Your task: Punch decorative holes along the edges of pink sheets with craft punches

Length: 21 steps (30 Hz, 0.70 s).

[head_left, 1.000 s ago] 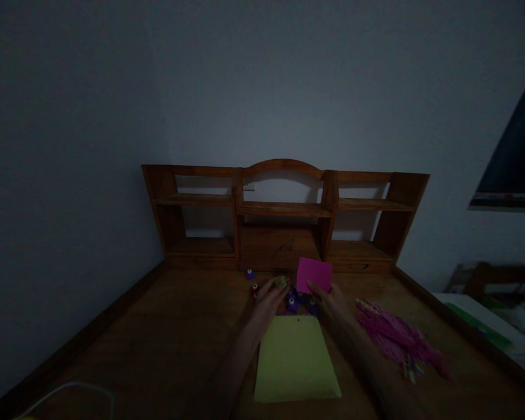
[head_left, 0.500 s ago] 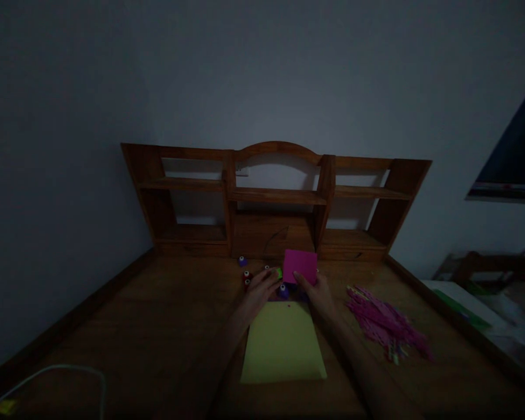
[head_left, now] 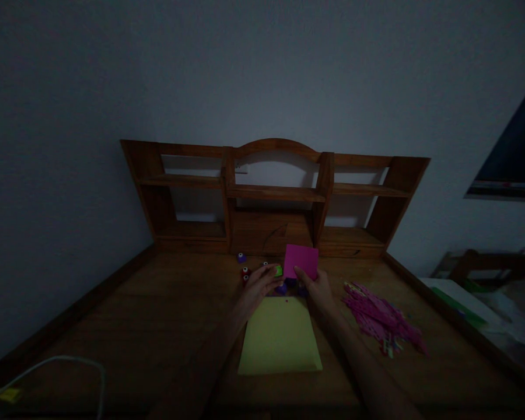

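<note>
Pink card (head_left: 306,254), lower centre of frame, roughly square; I make out no long axis. My right hand (head_left: 318,290), nearer, pinches its lower edge, thumb in front. My left hand (head_left: 254,289) grips a small green block (head_left: 279,270), just left of the card, apart. Wooden table (head_left: 179,309) beneath; shelf (head_left: 275,192) and pale wall (head_left: 262,70) behind.

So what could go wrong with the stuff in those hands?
The small green piece sits at the fingertips of the left hand, so it might slip and drop. The right hand holds the pink square only near its bottom edge, so it could bend. And the left hand might bump the little red pieces close beside it.
</note>
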Each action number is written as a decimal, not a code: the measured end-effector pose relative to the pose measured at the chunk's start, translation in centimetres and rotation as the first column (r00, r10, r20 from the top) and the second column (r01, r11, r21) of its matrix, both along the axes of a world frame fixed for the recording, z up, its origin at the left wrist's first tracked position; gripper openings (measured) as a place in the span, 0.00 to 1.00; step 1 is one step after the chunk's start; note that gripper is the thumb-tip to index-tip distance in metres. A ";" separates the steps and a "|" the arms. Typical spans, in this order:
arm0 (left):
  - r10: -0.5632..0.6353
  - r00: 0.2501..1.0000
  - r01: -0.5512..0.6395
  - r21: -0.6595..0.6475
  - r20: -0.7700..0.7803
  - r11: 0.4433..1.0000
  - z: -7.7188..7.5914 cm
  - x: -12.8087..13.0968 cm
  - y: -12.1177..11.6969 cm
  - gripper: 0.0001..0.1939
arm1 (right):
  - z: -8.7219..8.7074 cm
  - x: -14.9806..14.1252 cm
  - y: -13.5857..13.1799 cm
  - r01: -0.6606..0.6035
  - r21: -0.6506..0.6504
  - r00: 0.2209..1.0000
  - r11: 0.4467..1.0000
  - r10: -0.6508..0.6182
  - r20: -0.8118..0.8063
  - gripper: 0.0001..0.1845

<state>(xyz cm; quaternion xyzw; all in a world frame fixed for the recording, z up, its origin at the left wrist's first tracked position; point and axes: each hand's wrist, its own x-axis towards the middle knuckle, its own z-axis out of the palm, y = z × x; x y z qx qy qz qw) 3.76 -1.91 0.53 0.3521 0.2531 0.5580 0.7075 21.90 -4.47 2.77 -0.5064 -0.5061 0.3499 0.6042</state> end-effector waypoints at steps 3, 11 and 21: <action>0.034 0.999 -0.034 -0.033 0.012 0.999 0.2 -0.1 -0.2 0.13 | -0.1 0.1 0.1 -0.006 0.002 1.000 1.000 0.006 0.002 0.21; 0.032 0.998 -0.034 0.046 0.049 0.998 -0.2 -0.1 -0.1 0.12 | 0.2 -0.1 -0.2 -0.025 0.021 1.000 0.999 0.025 0.017 0.22; 0.006 1.000 -0.006 0.108 0.004 0.994 -0.7 -0.4 0.1 0.16 | 0.1 0.0 0.0 -0.054 0.061 0.995 0.997 0.048 0.090 0.21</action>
